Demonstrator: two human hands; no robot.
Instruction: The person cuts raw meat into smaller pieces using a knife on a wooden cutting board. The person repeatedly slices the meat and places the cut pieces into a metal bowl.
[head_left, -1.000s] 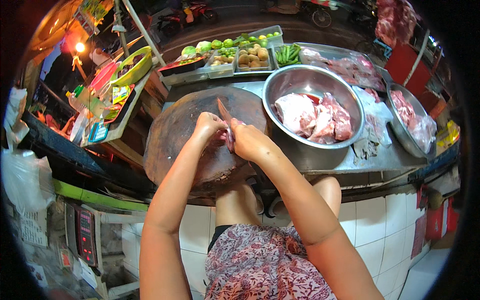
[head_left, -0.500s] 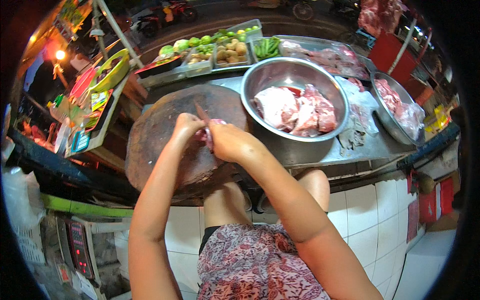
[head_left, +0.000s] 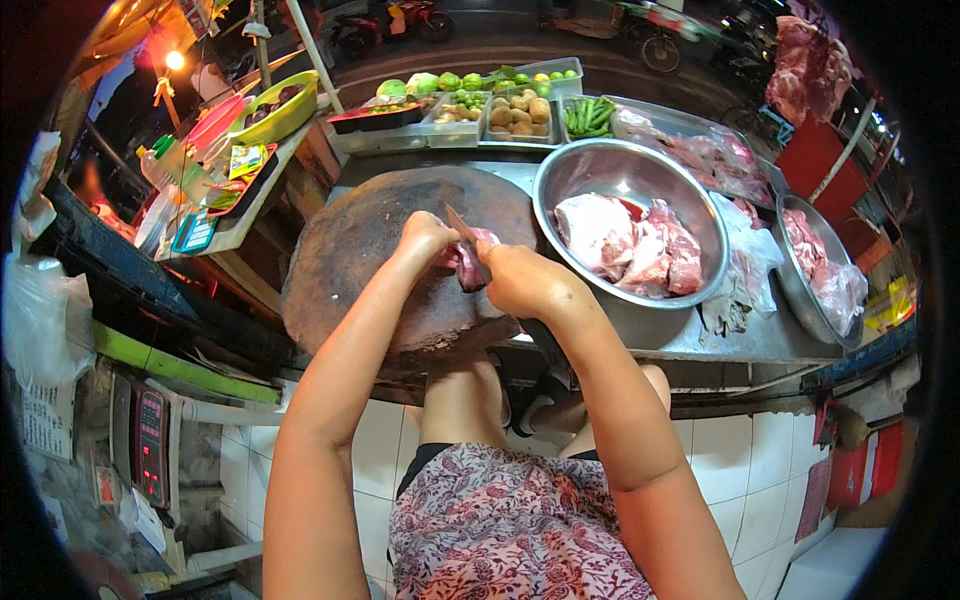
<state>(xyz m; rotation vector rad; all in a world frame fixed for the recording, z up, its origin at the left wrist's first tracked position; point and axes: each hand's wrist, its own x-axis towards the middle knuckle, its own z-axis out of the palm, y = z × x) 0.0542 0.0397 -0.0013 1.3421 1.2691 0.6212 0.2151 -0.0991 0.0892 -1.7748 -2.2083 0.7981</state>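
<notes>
Over the round wooden chopping block (head_left: 370, 225), my left hand (head_left: 424, 238) is closed on a piece of raw meat (head_left: 468, 268). My right hand (head_left: 528, 280) grips a knife (head_left: 460, 226), its brownish blade pointing up and to the left across the meat. The knife's handle is hidden inside my fingers. Part of the meat shows between the two hands, pink with a pale edge. To the right of the block stands a large metal bowl (head_left: 722, 250) holding several chunks of raw meat (head_left: 635, 240).
Behind the block are clear bins of potatoes (head_left: 520, 115), green vegetables and green pods (head_left: 590, 117). At the right are a second metal bowl (head_left: 800, 290), plastic bags (head_left: 750, 260) and hanging meat (head_left: 805, 75). A digital scale (head_left: 150, 450) is at lower left.
The view has shifted, so the block and bowls appear farther right. My hands stay together over the block, and more of the meat shows between them.
</notes>
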